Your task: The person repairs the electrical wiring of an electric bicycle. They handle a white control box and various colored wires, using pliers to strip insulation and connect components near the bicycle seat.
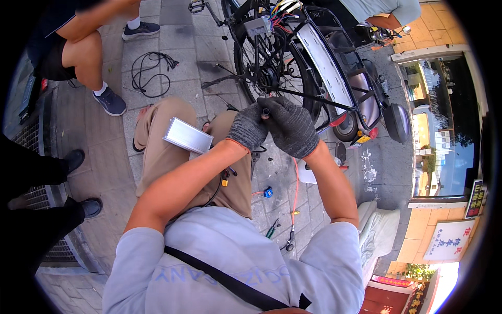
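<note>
My left hand (249, 127) and my right hand (293, 127), both in dark grey knit gloves with orange cuffs, meet in front of the bicycle's rear wheel. Their fingers close together around a small dark cylindrical piece (265, 112) with a round end. Most of it is hidden by the gloves, so its kind is unclear. A silver metal box (187, 136) rests on my lap, left of my hands. Just beyond them stands the black electric bicycle (272, 68), with a bundle of loose coloured wires (285, 10) and a silver rear rack plate (327, 65).
A coiled black cable (151, 73) lies on the paving at left. An orange hose (296, 193), a blue tape measure (268, 192) and green-handled pliers (272, 228) lie below my right arm. People stand or crouch at left and top right. A parked scooter (361, 89) stands behind the bicycle.
</note>
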The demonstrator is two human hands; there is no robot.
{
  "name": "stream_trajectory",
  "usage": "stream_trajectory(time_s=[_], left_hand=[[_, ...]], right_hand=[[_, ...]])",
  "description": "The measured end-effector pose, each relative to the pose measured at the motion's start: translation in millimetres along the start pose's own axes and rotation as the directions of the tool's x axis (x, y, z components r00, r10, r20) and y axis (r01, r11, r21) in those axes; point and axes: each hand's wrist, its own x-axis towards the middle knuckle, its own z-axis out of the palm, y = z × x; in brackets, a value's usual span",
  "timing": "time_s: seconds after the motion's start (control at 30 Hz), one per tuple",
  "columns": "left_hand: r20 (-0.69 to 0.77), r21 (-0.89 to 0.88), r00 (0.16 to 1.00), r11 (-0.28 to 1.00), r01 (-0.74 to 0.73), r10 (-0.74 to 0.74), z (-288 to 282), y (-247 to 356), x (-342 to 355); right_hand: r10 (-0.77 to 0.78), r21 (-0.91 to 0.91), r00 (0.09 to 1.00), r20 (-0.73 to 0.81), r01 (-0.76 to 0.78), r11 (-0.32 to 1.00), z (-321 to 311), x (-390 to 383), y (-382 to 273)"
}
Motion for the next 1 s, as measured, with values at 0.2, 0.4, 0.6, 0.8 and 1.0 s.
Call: stream_trajectory(time_s=[0.2, 0.4, 0.6, 0.8, 1.0], left_hand=[[0.052, 0.028, 0.994, 0.995, 0.099, -0.100, 4, -19, -14], [0.036, 0.008, 0.992, 0.993, 0.120, -0.121, 9, -28, -22], [-0.089, -0.891, 0.976, 0.454, 0.012, -0.201, 15, -33, -20], [-0.192, -0.147, 0.976, 0.986, 0.076, -0.104, -61, -17, 34], [-0.070, 0.007, 0.994, 0.996, -0.085, 0.085, -124, -78, 67]], right_hand=[[0.047, 0.056, 0.999, 0.001, -0.047, 0.997, 32, -12, 9], [0.045, 0.148, 0.998, -0.050, -0.037, 0.988, 47, -18, 11], [0.112, 0.320, 0.961, -0.253, -0.026, 0.947, 64, -8, -1], [0.193, 0.379, 0.835, -0.515, 0.020, 0.925, 75, 50, 0], [0.178, 0.386, 0.785, -0.594, 0.084, 0.918, 100, 98, -9]])
